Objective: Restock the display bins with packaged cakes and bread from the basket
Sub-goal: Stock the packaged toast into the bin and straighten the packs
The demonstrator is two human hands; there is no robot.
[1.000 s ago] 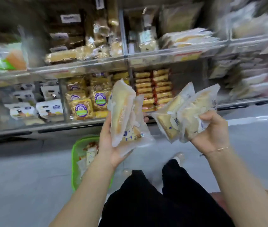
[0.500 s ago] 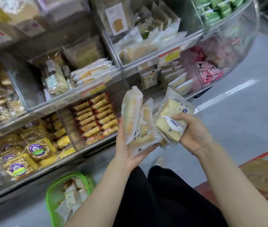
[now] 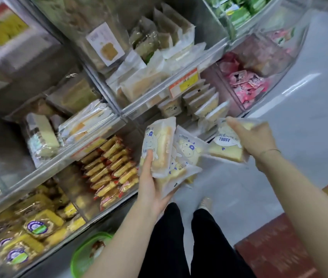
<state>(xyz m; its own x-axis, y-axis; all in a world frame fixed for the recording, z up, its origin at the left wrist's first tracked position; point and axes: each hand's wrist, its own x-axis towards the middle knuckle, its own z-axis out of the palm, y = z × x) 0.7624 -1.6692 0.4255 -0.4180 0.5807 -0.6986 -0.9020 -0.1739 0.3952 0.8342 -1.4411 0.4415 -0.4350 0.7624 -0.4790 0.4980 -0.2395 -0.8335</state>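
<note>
The right hand point(image 3: 256, 138) now carries its toast packet point(image 3: 227, 146) away from the left hand's point(image 3: 151, 189) cake packets point(image 3: 169, 153), up beside the bin of matching slices point(image 3: 207, 106).

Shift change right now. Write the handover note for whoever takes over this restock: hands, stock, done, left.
Left hand: holds a fan of cow-print bread packs, thumb on the front one.
Right hand: grips a TOAST-labelled pack from above, near the lower bin of matching slices.
Green basket: on the floor by the left forearm, packs still inside.
Done: none of the held packs is binned yet.
Left: likely slot the toast pack into that bin, then place the left hand's packs and empty the basket.
</note>
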